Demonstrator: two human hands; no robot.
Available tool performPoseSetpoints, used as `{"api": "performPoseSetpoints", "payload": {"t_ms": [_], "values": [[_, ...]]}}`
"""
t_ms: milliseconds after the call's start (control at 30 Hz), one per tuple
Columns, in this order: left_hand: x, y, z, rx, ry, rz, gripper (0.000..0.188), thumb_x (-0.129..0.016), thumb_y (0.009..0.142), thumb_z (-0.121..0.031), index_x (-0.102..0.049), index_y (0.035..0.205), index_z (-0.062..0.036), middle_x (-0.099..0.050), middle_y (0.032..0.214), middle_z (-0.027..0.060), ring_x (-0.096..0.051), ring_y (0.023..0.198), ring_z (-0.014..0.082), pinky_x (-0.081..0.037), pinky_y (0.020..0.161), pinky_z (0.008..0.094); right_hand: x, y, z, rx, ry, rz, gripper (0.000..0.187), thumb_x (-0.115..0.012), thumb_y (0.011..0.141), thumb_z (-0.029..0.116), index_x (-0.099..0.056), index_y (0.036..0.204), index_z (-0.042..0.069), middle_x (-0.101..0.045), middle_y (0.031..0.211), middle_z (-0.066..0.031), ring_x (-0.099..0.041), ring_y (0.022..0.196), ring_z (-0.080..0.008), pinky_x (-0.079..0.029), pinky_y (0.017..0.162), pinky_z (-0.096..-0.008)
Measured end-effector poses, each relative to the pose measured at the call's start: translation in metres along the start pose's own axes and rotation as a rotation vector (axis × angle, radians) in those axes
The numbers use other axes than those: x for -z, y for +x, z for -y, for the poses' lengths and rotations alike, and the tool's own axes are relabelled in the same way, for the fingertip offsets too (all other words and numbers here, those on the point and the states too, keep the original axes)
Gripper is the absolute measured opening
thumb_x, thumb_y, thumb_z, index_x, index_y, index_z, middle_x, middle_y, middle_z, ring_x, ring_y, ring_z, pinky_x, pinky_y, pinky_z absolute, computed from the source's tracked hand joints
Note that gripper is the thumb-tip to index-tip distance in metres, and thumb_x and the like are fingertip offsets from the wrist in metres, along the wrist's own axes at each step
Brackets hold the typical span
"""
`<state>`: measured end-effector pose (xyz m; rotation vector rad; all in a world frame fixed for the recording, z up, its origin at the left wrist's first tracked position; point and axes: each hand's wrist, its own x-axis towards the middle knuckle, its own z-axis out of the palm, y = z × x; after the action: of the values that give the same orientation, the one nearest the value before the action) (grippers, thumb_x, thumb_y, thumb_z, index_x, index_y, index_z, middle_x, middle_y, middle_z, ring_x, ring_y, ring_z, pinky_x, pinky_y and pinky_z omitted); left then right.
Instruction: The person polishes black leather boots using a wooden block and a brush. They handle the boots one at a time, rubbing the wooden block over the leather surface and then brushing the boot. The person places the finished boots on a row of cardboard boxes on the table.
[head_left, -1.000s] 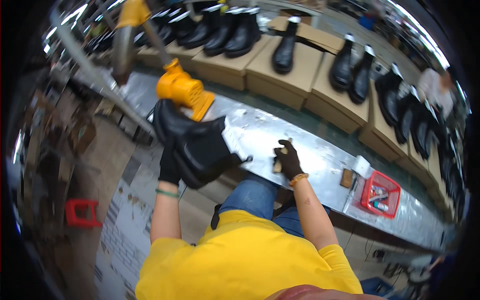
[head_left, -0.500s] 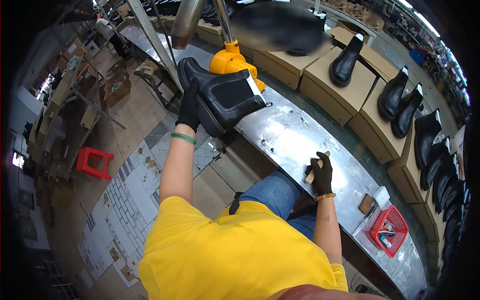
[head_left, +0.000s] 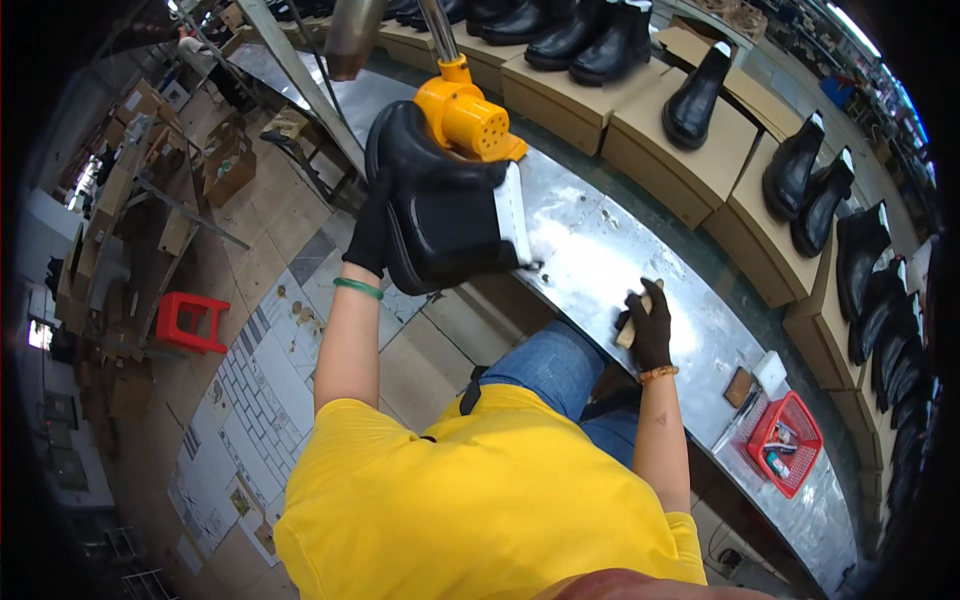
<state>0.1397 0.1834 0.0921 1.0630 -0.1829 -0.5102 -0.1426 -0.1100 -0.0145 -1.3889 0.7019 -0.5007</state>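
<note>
A black ankle boot with a dark side panel and white edging at its top hangs on its side in the air. My left hand, in a black glove, grips it by the sole. Over the metal bench, my right hand, gloved too, is closed around a small pale, wood-coloured block; its exact kind does not show. Just behind the boot stands a yellow machine head on a metal pole, with a round perforated end. A metal nozzle hangs beside it.
Cardboard boxes line the bench's far side, with black boots on top. On the metal bench, a red basket of small items sits beside a brown block and a white box. A red stool stands left.
The boot has turned in my left hand, its top now tipping lower and nearer. My right hand has shifted slightly right and its fingers have moved a little on the pale block.
</note>
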Motion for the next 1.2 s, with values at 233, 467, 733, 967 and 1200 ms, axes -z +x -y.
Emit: {"api": "performPoseSetpoints", "payload": {"t_ms": [233, 467, 733, 967, 1200], "values": [[-0.053, -0.001, 0.061, 0.356, 0.191, 0.269, 0.051, -0.053, 0.092, -0.033, -0.045, 0.128, 0.0010, -0.054, 0.122, 0.0142, -0.055, 0.108, 0.0211, -0.045, 0.094, 0.0315, 0.041, -0.010, 0.016, -0.206, 0.033, -0.034, 0.043, -0.060, 0.084, 0.017, -0.044, 0.121, 0.001, -0.061, 0.086, -0.0088, -0.056, 0.058, -0.0133, -0.049, 0.050, -0.0270], [-0.177, 0.019, 0.125, 0.884, 0.341, 0.804, 0.042, -0.059, 0.088, -0.023, -0.052, 0.121, 0.0015, -0.059, 0.114, 0.0124, -0.059, 0.098, 0.0167, -0.049, 0.088, 0.0287, 0.106, -0.048, 0.046, 0.077, 0.344, -0.321, 0.029, -0.058, 0.085, 0.020, -0.047, 0.105, 0.001, -0.058, 0.087, -0.0115, -0.061, 0.072, -0.0219, -0.053, 0.064, -0.0333], [-0.263, 0.032, 0.197, 1.219, 0.712, 0.992, 0.042, -0.066, 0.081, -0.028, -0.058, 0.112, 0.0001, -0.065, 0.098, 0.0139, -0.064, 0.077, 0.0176, -0.053, 0.074, 0.0285, 0.138, -0.049, 0.075, 0.376, 0.550, -0.674, 0.018, -0.059, 0.089, 0.021, -0.054, 0.097, 0.005, -0.060, 0.088, -0.0106, -0.060, 0.082, -0.0238, -0.053, 0.080, -0.0446], [-0.270, 0.033, 0.199, 1.307, 0.699, 0.886, 0.042, -0.066, 0.081, -0.029, -0.058, 0.110, 0.0016, -0.066, 0.095, 0.0154, -0.065, 0.075, 0.0201, -0.054, 0.073, 0.0301, 0.135, 0.016, 0.067, 0.356, 0.829, -0.546, 0.028, -0.065, 0.085, 0.031, -0.049, 0.088, 0.009, -0.051, 0.068, -0.0039, -0.055, 0.057, -0.0181, -0.052, 0.056, -0.0369], [-0.269, 0.036, 0.201, 1.338, 0.682, 0.858, 0.043, -0.066, 0.081, -0.029, -0.058, 0.109, 0.0020, -0.066, 0.093, 0.0146, -0.066, 0.073, 0.0192, -0.054, 0.070, 0.0293, 0.112, 0.067, 0.067, 0.159, 0.863, -0.367, 0.027, -0.063, 0.086, 0.032, -0.048, 0.085, 0.010, -0.047, 0.065, -0.0036, -0.049, 0.054, -0.0167, -0.046, 0.050, -0.0339]]}}
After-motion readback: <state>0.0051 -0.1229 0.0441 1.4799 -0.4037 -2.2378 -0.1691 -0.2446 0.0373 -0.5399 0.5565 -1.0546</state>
